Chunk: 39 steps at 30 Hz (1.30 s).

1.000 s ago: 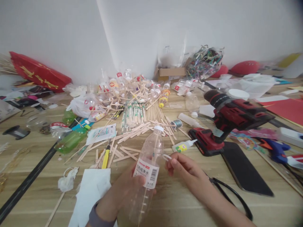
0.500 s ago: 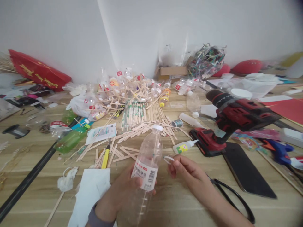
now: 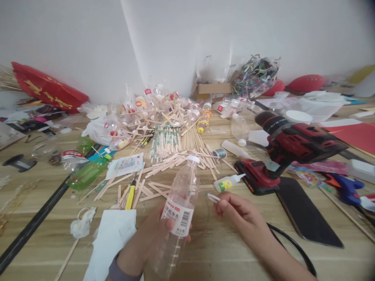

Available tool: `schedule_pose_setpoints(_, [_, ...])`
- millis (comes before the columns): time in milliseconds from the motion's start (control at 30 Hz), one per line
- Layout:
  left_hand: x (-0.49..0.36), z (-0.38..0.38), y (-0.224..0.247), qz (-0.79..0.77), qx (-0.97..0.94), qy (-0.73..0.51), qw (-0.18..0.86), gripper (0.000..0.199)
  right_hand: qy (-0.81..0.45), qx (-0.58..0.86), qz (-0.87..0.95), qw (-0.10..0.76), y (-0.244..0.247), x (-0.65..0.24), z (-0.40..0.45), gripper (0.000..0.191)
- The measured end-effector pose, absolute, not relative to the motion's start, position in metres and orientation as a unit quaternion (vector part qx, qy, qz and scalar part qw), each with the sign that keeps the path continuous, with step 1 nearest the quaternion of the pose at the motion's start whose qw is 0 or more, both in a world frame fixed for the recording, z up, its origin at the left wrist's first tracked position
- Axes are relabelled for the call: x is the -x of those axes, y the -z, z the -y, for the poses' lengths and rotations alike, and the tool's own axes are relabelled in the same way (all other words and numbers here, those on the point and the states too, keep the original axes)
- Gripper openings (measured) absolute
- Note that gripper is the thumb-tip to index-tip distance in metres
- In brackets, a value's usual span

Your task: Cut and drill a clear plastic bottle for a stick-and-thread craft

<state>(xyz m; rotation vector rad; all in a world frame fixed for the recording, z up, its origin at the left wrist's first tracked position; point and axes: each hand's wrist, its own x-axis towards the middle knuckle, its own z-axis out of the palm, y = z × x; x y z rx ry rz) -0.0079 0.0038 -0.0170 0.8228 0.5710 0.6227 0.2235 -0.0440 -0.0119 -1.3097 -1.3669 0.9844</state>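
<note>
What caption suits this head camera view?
Left hand grips a clear plastic labelled bottle; right hand pinches a slim white loop.

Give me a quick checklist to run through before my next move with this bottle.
1. Left hand gripping the bottle: ok.
2. White cap on the bottle: ok.
3. Right hand pinching the small white piece: ok.
4. White piece apart from the bottle: ok, a gap shows.
5. Nozzle bottle standing upright: not ok, lying on its side.
6. Bottle's base touching the table: cannot tell.
</note>
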Motion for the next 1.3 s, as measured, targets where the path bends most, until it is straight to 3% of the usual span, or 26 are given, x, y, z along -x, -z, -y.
schedule_pose_setpoints(133, [0.010, -0.010, 0.027, -0.241, -0.395, -0.275, 0.843, 0.063, -0.355, 0.561, 0.570, 0.485, 0.017, -0.223, 0.042, 0.040])
schedule_pose_setpoints(200, [0.011, -0.014, 0.036, -0.238, -0.389, -0.256, 0.852, 0.064, -0.235, 0.600, 0.600, 0.474, 0.014, -0.225, 0.038, 0.046])
schedule_pose_setpoints(333, [0.008, -0.015, 0.045, -0.221, -0.390, -0.222, 0.866, 0.072, 0.063, 0.573, 0.726, 0.374, -0.002, -0.228, 0.026, 0.045])
schedule_pose_setpoints(467, [0.005, -0.007, 0.032, -0.246, -0.392, -0.256, 0.848, 0.070, 0.184, 0.572, 0.740, 0.302, -0.015, -0.228, 0.016, 0.044])
schedule_pose_setpoints(733, [0.003, -0.004, 0.030, -0.258, -0.377, -0.262, 0.850, 0.077, 0.117, 0.621, 0.729, 0.261, -0.003, -0.235, 0.018, 0.042])
schedule_pose_setpoints(967, [0.005, -0.008, 0.033, -0.245, -0.393, -0.243, 0.852, 0.078, -0.188, 0.605, 0.647, 0.424, -0.007, -0.227, 0.027, 0.038])
schedule_pose_setpoints(1067, [0.006, -0.003, 0.021, -0.285, -0.394, -0.245, 0.839, 0.075, -0.277, 0.580, 0.625, 0.443, -0.003, -0.222, 0.031, 0.038])
schedule_pose_setpoints(1300, [0.002, -0.001, 0.022, -0.261, -0.377, -0.263, 0.849, 0.072, -0.213, 0.604, 0.571, 0.514, -0.001, -0.223, 0.025, 0.045])
